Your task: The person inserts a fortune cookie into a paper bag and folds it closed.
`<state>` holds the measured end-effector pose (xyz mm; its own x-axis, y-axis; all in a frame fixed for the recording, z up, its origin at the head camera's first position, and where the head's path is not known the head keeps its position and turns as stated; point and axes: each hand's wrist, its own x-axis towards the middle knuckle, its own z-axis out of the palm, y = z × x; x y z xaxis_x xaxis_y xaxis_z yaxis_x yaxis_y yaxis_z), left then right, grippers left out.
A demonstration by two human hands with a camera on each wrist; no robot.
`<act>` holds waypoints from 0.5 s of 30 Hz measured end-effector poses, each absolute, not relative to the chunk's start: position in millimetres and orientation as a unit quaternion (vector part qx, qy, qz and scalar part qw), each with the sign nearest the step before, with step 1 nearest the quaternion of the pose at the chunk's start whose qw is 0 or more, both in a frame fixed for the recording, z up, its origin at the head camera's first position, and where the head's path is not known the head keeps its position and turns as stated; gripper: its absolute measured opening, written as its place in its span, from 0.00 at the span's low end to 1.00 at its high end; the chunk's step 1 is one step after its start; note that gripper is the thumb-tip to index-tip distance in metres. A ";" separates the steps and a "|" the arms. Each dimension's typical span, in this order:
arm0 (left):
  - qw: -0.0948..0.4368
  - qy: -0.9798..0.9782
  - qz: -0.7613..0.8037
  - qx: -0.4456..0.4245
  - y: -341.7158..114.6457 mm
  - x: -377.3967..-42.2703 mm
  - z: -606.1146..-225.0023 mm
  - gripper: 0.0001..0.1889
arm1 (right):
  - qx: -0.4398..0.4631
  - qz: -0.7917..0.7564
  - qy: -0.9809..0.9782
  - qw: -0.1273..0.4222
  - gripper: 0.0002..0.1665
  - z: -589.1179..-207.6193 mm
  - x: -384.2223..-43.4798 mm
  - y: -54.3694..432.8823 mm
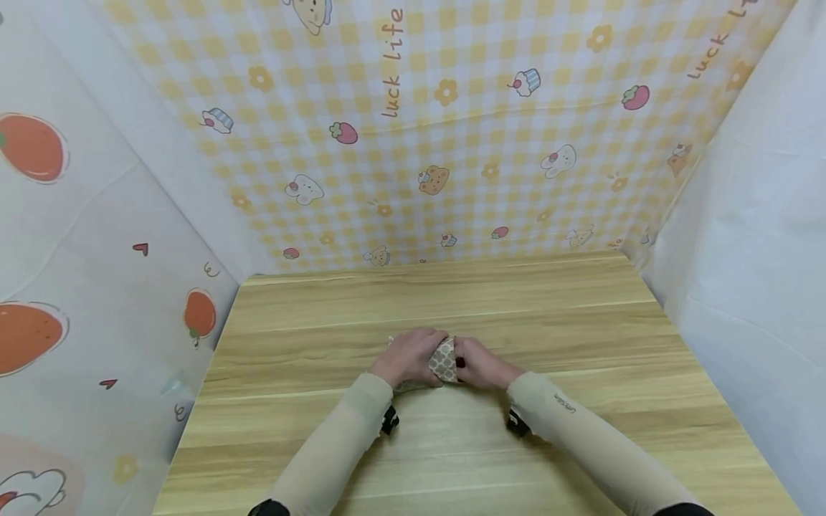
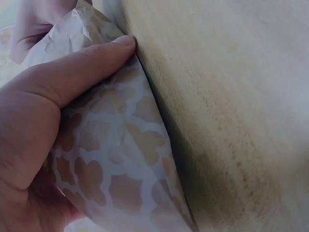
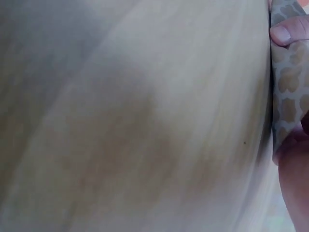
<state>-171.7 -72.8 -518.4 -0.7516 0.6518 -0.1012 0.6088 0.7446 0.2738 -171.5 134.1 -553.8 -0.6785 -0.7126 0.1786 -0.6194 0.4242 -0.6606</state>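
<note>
A tan paper packet (image 1: 443, 360) with a white lattice pattern lies on the wooden table, between the two hands. My left hand (image 1: 411, 356) grips it from the left; in the left wrist view the thumb of that left hand (image 2: 63, 77) presses across the patterned paper (image 2: 120, 150). At the packet's right end my right hand (image 1: 480, 363) holds the paper with curled fingers. A small dark patch shows beside those fingers; what it is cannot be told. The right wrist view catches the packet (image 3: 289, 79) and part of the right hand (image 3: 297, 181) at its edge.
The wooden table (image 1: 445, 459) extends around both hands. Behind it hangs a yellow checked cloth (image 1: 400, 165) with printed cartoons. White sheets stand on the left (image 1: 129, 236) and on the right (image 1: 748, 236). Black wrist cameras sit under both cuffs.
</note>
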 end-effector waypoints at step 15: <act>0.087 0.925 0.215 0.303 -78.8 -166.5 -516.9 0.47 | -0.406 -0.364 0.838 0.012 0.12 -528.9 -167.6 142.5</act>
